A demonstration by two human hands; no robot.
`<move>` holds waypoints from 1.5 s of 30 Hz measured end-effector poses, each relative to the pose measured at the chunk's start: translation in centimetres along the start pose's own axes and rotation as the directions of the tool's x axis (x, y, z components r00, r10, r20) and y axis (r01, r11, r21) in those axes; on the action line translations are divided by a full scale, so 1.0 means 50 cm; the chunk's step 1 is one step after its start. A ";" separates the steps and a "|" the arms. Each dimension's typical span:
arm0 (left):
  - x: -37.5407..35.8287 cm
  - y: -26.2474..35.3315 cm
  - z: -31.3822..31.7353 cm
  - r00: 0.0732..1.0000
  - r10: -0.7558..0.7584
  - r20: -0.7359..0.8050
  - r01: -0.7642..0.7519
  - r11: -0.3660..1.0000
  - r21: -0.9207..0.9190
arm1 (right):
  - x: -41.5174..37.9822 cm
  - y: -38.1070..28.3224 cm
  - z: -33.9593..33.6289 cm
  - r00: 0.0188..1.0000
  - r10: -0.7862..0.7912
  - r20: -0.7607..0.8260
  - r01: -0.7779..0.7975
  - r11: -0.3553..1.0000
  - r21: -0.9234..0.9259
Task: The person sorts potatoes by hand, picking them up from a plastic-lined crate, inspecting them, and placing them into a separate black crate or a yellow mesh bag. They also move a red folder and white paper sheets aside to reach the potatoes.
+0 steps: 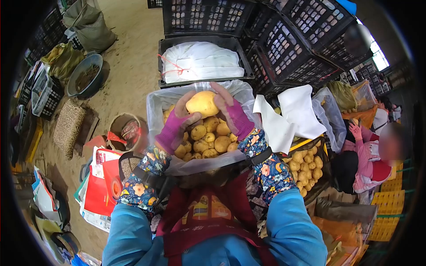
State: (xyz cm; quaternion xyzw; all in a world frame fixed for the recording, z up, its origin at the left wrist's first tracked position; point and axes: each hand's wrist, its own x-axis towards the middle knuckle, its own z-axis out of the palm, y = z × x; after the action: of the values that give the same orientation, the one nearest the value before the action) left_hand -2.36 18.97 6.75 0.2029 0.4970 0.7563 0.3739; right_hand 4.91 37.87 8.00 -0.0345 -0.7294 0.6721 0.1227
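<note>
A large pale-yellow potato (202, 104) is held up over a crate lined with clear plastic (166, 166). My left hand (179, 122), in a pink-purple glove with bare fingers, grips its left side, with the thumb underneath. Against its right side rest the fingers of my right hand (233, 111), gloved the same way. Below the hands, several loose potatoes (211, 138) fill the crate. Patterned sleeve covers reach up both forearms.
Beyond the crate sits a black crate with a white-wrapped bundle (199, 62). Stacked black crates (288, 44) rise at the back right. White sheets (295, 113) and more potatoes (305, 168) lie to the right. A person in pink (366, 155) sits farther right. A bucket (128, 128) stands left.
</note>
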 end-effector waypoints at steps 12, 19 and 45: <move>0.014 -0.005 -0.009 0.938 0.279 0.204 -0.345 0.742 0.574 | 0.000 0.042 0.012 0.987 -0.096 0.130 0.081 0.989 0.121; 0.012 -0.011 0.037 0.984 0.173 0.029 -0.176 0.960 0.220 | -0.100 -0.152 -0.125 0.975 0.189 -0.115 -0.182 0.981 0.072; -0.122 -0.404 -0.122 0.991 -0.100 -0.084 0.130 0.715 0.687 | -0.953 0.169 -0.330 0.417 0.732 -0.539 0.324 0.434 0.840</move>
State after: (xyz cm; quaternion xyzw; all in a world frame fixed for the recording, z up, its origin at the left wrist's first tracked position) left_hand 4.76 15.20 -13.67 0.2808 0.7620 0.4961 0.3073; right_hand 53.76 44.45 -5.57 -0.4198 -0.0773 0.8226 0.3756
